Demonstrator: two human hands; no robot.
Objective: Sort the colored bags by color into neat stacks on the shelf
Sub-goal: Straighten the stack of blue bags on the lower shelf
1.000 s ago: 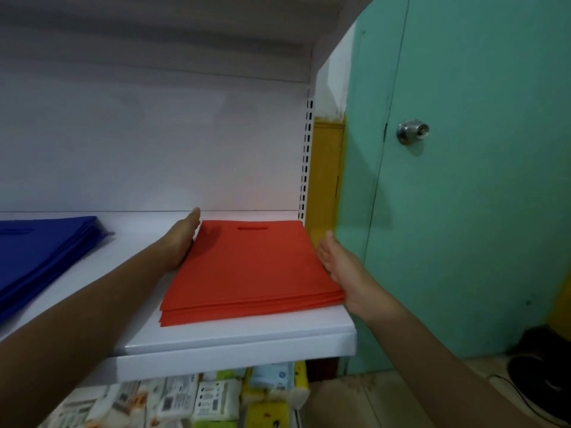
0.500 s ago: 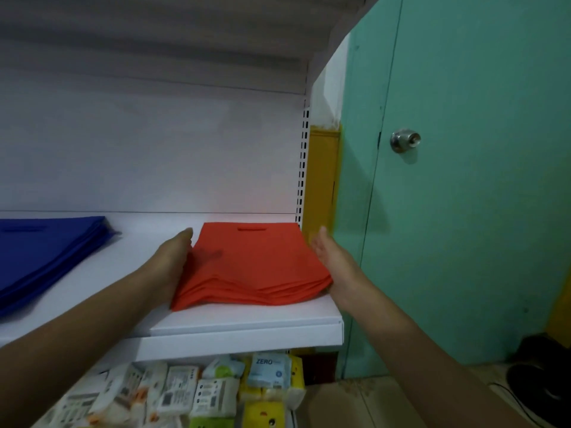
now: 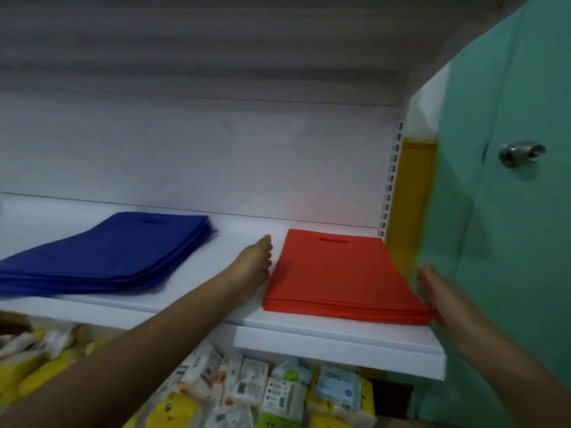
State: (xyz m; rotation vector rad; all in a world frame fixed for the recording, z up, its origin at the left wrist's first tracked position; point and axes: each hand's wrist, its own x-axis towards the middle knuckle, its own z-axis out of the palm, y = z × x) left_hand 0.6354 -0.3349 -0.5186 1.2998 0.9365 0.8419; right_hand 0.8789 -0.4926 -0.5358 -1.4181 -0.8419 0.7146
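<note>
The sorting looks nearly done — the blue stack [image 3: 117,251] lies at the left of the shelf [image 3: 336,341], the red stack [image 3: 340,273] at the right, between the flat open left hand [image 3: 253,267] and right hand [image 3: 438,295], which grip nothing — only squaring seems left.

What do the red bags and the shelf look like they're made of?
Red bags: likely thin non-woven fabric; matte, no gloss, limp layered edges, die-cut slot handle. Shelf: smooth white board, probably painted metal or laminate; faint red reflection behind the stack suggests slight sheen.
</note>
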